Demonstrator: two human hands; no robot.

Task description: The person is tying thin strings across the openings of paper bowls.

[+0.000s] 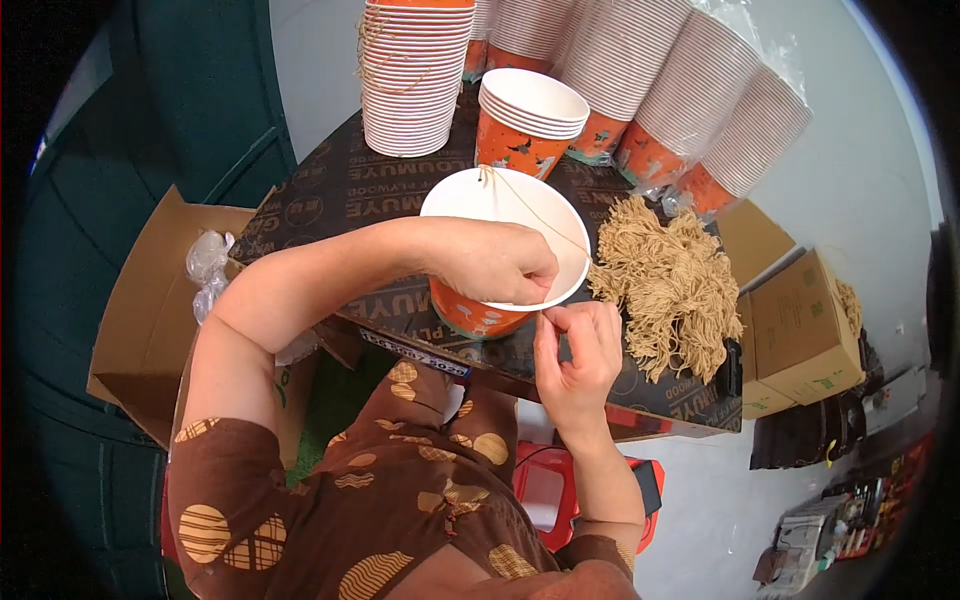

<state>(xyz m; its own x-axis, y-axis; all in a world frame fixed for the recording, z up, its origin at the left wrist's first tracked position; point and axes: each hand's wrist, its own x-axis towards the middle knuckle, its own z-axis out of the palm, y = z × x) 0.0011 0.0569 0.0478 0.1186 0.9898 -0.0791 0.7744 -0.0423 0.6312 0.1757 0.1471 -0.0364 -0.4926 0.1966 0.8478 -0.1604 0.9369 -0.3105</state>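
Bucket (472,316) looks light, crushable; we'd hold its rim. Left hand (497,260), right hand (584,350): we can't tell if clamped.

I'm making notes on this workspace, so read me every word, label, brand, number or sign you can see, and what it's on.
I won't copy out wording, but here's where it stands:
Black tabletop: large pale-brown capitals, repeated in rows, legible.
Table's front edge: a line of small pale characters, hard to make out.
Right-hand cardboard box: small marks, too small to read.
Front paper bucket: printed pictures, no lettering I can make out.
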